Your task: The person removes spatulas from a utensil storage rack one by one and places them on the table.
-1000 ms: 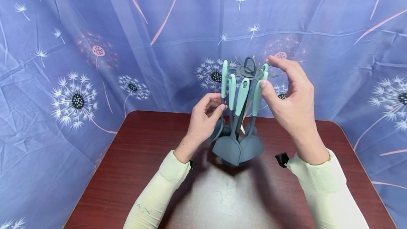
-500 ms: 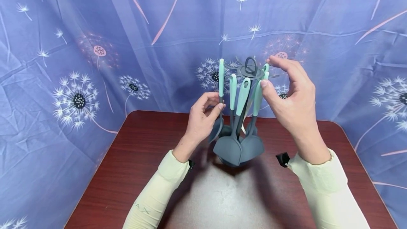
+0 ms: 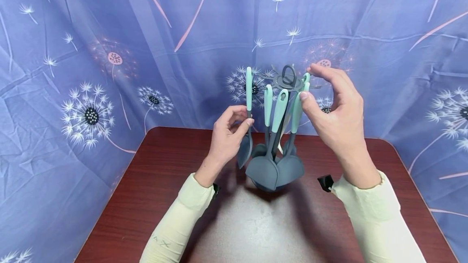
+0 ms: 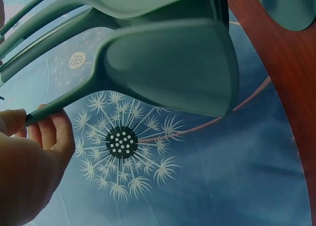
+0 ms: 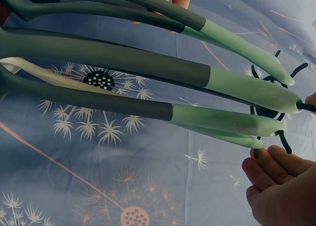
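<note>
In the head view my left hand (image 3: 228, 133) pinches the dark shaft of a spatula (image 3: 249, 88) with a mint handle, held upright just left of the utensil rack (image 3: 287, 81). Its broad, flat blade (image 4: 168, 68) shows in the left wrist view, apart from the other utensils. My right hand (image 3: 336, 113) is at the rack's right side. Its thumb and fingertips (image 5: 256, 174) span two hook ends and the handles hung there. Several mint-handled utensils hang from the rack, among them a front turner (image 3: 263, 171) and one with a wide head (image 3: 290, 169).
The rack stands on a dark red wooden table (image 3: 164, 165), near its back edge. A blue curtain (image 3: 204, 31) with dandelion prints hangs behind and at the sides. A pale utensil (image 5: 49, 78) hangs behind the dark ones.
My left hand has moved left with the spatula, whose handle top has come away from the rack's hooks. The right hand and the rack look almost still.
</note>
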Demonstrator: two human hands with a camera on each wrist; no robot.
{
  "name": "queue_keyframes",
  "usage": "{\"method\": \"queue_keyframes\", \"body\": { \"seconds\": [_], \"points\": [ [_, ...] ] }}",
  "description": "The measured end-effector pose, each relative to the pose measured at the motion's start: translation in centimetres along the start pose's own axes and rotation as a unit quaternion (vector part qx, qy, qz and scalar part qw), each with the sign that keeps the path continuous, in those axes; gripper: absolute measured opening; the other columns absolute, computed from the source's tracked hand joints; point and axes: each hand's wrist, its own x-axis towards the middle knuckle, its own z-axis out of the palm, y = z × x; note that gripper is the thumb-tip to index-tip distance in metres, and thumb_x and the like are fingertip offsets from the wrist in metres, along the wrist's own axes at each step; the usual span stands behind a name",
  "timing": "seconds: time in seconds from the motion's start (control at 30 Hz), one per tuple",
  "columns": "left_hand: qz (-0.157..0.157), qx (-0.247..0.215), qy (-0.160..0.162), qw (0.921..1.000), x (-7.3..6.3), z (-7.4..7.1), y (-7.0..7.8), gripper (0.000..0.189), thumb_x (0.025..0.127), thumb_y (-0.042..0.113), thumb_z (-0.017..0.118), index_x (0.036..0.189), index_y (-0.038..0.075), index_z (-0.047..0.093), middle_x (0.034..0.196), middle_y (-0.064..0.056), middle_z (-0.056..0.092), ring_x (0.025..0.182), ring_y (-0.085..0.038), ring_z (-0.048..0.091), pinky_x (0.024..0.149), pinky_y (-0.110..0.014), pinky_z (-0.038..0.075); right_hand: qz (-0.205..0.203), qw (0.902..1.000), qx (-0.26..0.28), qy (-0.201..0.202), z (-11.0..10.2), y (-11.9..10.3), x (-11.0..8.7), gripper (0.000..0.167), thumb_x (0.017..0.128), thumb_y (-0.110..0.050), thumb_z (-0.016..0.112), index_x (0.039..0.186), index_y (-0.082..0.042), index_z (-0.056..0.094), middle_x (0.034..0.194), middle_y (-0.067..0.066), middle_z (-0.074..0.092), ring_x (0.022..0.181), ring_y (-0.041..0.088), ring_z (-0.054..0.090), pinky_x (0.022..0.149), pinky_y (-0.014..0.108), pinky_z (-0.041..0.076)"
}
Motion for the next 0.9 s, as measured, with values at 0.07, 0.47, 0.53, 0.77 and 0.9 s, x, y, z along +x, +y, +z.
{"method": "queue_keyframes", "body": {
  "seconds": [0.07,0.47,0.53,0.77,0.9],
  "points": [
    [-0.003,0.002,0.003,1.0,0.0,-0.1,0.1,0.03,0.098,0.005,0.075,0.127,0.005,0.068,0.108,-0.019,0.072,0.096,-0.025,0.071,0.076,-0.027,0.059,0.001,1.0,0.0,0.0,0.0,0.0,0.0,0.048,0.087,-0.007,0.075,0.134,-0.003,0.072,0.127,0.017,0.071,0.125,0.021,0.061,0.116,0.034,0.043],
    [-0.009,0.013,0.017,0.9997,-0.5,-0.7,0.5,0.031,0.096,0.004,0.077,0.126,0.006,0.069,0.11,-0.011,0.072,0.096,-0.022,0.07,0.078,-0.03,0.061,-0.001,0.9999,-0.005,-0.01,-0.2,-0.1,0.1,0.048,0.089,-0.007,0.074,0.136,-0.002,0.071,0.129,0.017,0.07,0.127,0.022,0.06,0.118,0.034,0.042],
    [-0.009,0.011,0.018,0.9997,-0.5,-0.8,0.6,0.031,0.096,0.004,0.077,0.126,0.005,0.069,0.11,-0.012,0.072,0.095,-0.022,0.07,0.078,-0.03,0.061,0.002,1.0,-0.002,-0.006,-0.1,-0.1,0.1,0.047,0.088,-0.006,0.075,0.135,-0.002,0.071,0.128,0.017,0.07,0.127,0.021,0.06,0.117,0.034,0.042],
    [-0.011,0.024,0.03,0.9992,-0.7,-1.3,0.7,0.03,0.096,0.005,0.078,0.124,0.005,0.069,0.107,-0.016,0.07,0.092,-0.021,0.07,0.073,-0.027,0.059,0.001,1.0,-0.006,-0.003,0.0,-0.2,0.1,0.047,0.087,-0.005,0.074,0.133,-0.001,0.072,0.127,0.018,0.071,0.125,0.02,0.061,0.117,0.034,0.043],
    [-0.017,0.037,0.037,0.9985,-1.0,-1.6,0.7,0.029,0.096,0.005,0.078,0.123,0.005,0.07,0.104,-0.013,0.07,0.091,-0.021,0.07,0.072,-0.027,0.059,0.002,1.0,-0.006,-0.004,-0.1,-0.2,0.1,0.047,0.087,-0.004,0.074,0.133,-0.002,0.072,0.127,0.017,0.071,0.125,0.02,0.061,0.116,0.034,0.043]
  ]
}}
